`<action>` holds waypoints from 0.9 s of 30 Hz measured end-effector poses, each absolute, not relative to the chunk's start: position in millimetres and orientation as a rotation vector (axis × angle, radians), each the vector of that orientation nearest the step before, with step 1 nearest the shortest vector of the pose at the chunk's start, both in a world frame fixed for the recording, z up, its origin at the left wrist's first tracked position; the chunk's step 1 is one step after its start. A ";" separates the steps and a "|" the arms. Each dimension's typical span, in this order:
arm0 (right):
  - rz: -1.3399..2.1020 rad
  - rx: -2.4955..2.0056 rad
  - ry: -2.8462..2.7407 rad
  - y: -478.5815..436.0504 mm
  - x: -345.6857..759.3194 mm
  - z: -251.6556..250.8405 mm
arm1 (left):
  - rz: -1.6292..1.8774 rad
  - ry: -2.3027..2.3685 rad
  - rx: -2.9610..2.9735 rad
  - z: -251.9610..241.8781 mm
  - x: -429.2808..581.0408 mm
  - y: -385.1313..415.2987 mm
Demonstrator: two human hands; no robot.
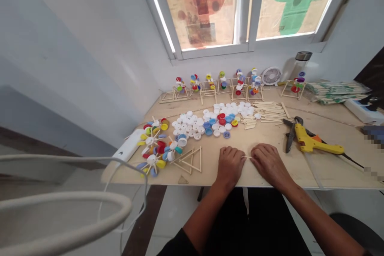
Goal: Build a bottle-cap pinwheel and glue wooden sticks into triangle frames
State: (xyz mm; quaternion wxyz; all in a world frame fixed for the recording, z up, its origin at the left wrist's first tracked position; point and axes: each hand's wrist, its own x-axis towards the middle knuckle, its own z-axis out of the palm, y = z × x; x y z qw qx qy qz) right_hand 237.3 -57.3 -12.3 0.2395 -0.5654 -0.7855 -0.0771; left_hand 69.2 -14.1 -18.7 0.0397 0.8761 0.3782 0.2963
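Near the table's front edge, my left hand point(230, 167) and my right hand point(270, 164) are both closed on one thin wooden stick point(247, 157). Only a short middle piece of it shows between my fingers; its ends are hidden. Left of my hands lie triangles of sticks point(192, 161). Beyond them are wheels of sticks and coloured bottle caps point(152, 160). Ahead of my hands spreads a heap of white bottle caps point(189, 125), with blue and red caps point(222, 121) among them. Cut short sticks point(249, 122) and longer sticks point(270, 111) lie to the right.
A yellow glue gun point(312, 142) and dark-handled pliers point(290, 136) rest at the right. Along the wall stand several stick frames with cap wheels point(210, 88), a small white fan point(271, 76) and a bottle point(301, 66). Packed sticks point(336, 91) and a power strip point(364, 111) lie far right.
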 end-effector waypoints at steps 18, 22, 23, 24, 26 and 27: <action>-0.298 -1.595 -2.134 -57.8 231.7 -13.0 | 0.911 1.103 2.835 -20.5 70.5 -13.0; -0.312 -1.598 -2.130 -60.4 228.3 -11.5 | 0.912 1.132 2.854 -21.3 70.8 -12.4; -0.316 -1.603 -2.126 -61.5 227.6 -10.8 | 0.913 1.143 2.855 -21.3 70.8 -12.4; -0.322 -1.612 -2.119 -62.3 227.7 -9.6 | 0.915 1.155 2.854 -21.2 70.7 -12.5; -0.342 -1.646 -2.097 -62.2 231.7 -5.2 | 0.920 1.180 2.847 -20.7 70.3 -12.8; -0.357 -1.673 -2.080 -60.4 236.4 -1.6 | 0.922 1.192 2.841 -20.5 70.1 -13.0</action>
